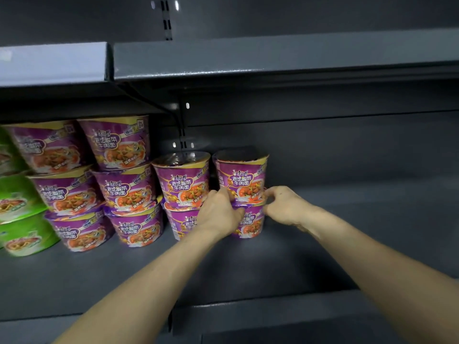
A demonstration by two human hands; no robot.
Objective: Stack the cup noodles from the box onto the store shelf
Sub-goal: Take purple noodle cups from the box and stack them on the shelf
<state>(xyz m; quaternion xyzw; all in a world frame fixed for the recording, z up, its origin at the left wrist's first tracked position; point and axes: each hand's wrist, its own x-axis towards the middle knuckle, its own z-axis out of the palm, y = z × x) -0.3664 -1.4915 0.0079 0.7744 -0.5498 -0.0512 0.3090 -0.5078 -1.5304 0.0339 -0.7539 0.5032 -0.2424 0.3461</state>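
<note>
Both forearms reach fwd from bottom of view, angled inward toward the shelf (323, 244). I see my left hand (218, 214) w/ fingers curled against the left side of the top purple cup (239, 177), knuckles up. Right hand (285, 207) sits on the cup's right side, fingertips pinched at its lower rim. That cup sits on a lower purple cup (250, 224), rightmost stack. Each grip looks pressed on the top cup, tho can't tell how firmly. Next stack (182, 181) just left, two high; more purple stacks (121, 184) beyond, green cups (17, 202) at far left.
</note>
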